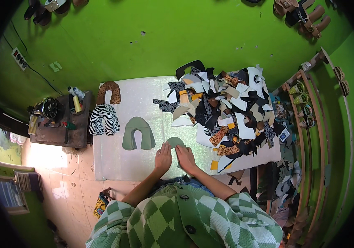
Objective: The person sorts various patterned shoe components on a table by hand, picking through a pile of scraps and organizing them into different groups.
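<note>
My left hand (163, 158) and my right hand (185, 158) lie side by side, palms down, on a small green U-shaped cut piece (175, 142) near the front edge of the white table (119, 165). Only the top arch of that piece shows past my fingers. To the left lies a stack of larger green U-shaped pieces (138, 133). Further left sit a zebra-print stack (104, 119) and a leopard-print stack (109, 92).
A big heap of mixed cut pieces (226, 111) in black, white, tan and animal print covers the table's right half. A sewing machine (52, 110) with thread cones stands on a small table at left. Wooden racks (309, 124) stand at right against the green wall.
</note>
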`<action>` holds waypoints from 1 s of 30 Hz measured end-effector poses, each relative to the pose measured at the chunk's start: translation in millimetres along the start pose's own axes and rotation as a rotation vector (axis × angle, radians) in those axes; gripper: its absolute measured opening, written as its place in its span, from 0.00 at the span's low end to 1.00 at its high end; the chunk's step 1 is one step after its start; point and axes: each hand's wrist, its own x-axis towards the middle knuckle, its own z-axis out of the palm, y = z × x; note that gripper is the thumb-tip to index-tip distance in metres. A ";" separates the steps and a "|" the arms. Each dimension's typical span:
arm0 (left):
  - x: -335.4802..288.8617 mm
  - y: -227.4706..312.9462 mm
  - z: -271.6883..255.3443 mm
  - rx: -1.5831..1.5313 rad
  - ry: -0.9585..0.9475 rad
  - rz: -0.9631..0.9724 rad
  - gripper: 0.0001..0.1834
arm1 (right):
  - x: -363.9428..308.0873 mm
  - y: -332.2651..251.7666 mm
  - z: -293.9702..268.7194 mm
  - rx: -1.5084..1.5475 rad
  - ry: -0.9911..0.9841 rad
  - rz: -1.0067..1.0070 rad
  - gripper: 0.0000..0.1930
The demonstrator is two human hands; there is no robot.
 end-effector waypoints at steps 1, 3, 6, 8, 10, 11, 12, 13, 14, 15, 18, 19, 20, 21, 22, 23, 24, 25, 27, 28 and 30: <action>0.0 0.0 1.6 0.016 -0.029 0.002 0.31 | -1.1 0.7 2.0 -0.053 0.002 -0.015 0.20; -1.9 3.3 -4.5 0.044 -0.087 -0.002 0.32 | -2.7 0.9 3.5 -0.159 0.001 -0.050 0.20; 1.9 8.8 -10.6 0.085 -0.144 -0.026 0.34 | 4.1 -1.5 6.2 -0.251 -0.097 -0.035 0.21; 0.9 7.8 -12.0 0.115 -0.138 -0.015 0.34 | 7.7 -4.2 3.1 -0.203 -0.178 0.028 0.20; -0.9 4.6 -10.2 0.127 -0.116 0.016 0.35 | 9.6 -7.8 -4.2 -0.181 -0.200 0.047 0.21; -4.6 4.3 -11.2 0.124 -0.101 0.045 0.35 | 6.4 -7.8 -6.6 -0.181 -0.183 0.039 0.22; -7.3 4.2 -12.0 0.121 -0.086 0.074 0.36 | 4.2 -7.4 -8.9 -0.180 -0.167 0.031 0.22; -9.6 4.8 -12.6 0.103 -0.098 0.069 0.36 | 0.4 -6.5 -8.2 -0.195 -0.192 0.030 0.23; -11.5 5.1 -12.3 0.086 -0.109 0.070 0.36 | -5.4 -5.2 -5.6 -0.210 -0.212 0.035 0.25; -12.7 5.2 -12.0 0.070 -0.121 0.071 0.35 | -9.5 -3.9 -2.4 -0.224 -0.233 0.040 0.26; -13.1 6.4 -12.5 0.045 -0.120 0.066 0.36 | -12.5 1.1 5.4 -0.161 -0.254 0.025 0.29; -12.9 6.5 -13.2 0.036 -0.121 0.064 0.36 | -12.6 2.1 7.9 -0.176 -0.273 0.025 0.29; -11.5 5.9 -13.6 0.028 -0.119 0.062 0.35 | -10.4 2.5 8.1 -0.193 -0.290 0.023 0.28; -10.2 5.6 -14.1 0.020 -0.117 0.061 0.35 | -8.4 3.4 8.0 -0.209 -0.307 0.022 0.28; -9.1 5.9 -14.5 0.021 -0.104 0.067 0.34 | -6.7 5.7 7.1 -0.198 -0.338 0.023 0.27; -9.3 5.4 -13.4 0.022 -0.090 0.069 0.34 | -3.8 7.4 3.4 -0.187 -0.370 0.020 0.27; -9.6 4.8 -12.3 0.023 -0.076 0.072 0.33 | -0.7 9.5 -0.6 -0.175 -0.402 0.016 0.26; -8.1 2.9 -11.3 0.024 -0.084 0.078 0.32 | 3.2 13.6 -5.3 -0.127 -0.439 0.001 0.26; 0.7 -3.6 -9.6 0.025 -0.099 0.099 0.30 | 10.9 24.6 -17.1 -0.034 -0.511 -0.023 0.25; 3.9 -8.8 -9.6 0.071 -0.055 0.169 0.28 | 13.3 28.6 -16.0 -0.039 -0.489 -0.047 0.25; 7.6 -21.0 -9.8 0.162 0.027 0.307 0.26 | 13.9 27.8 -25.1 -0.086 -0.506 -0.119 0.25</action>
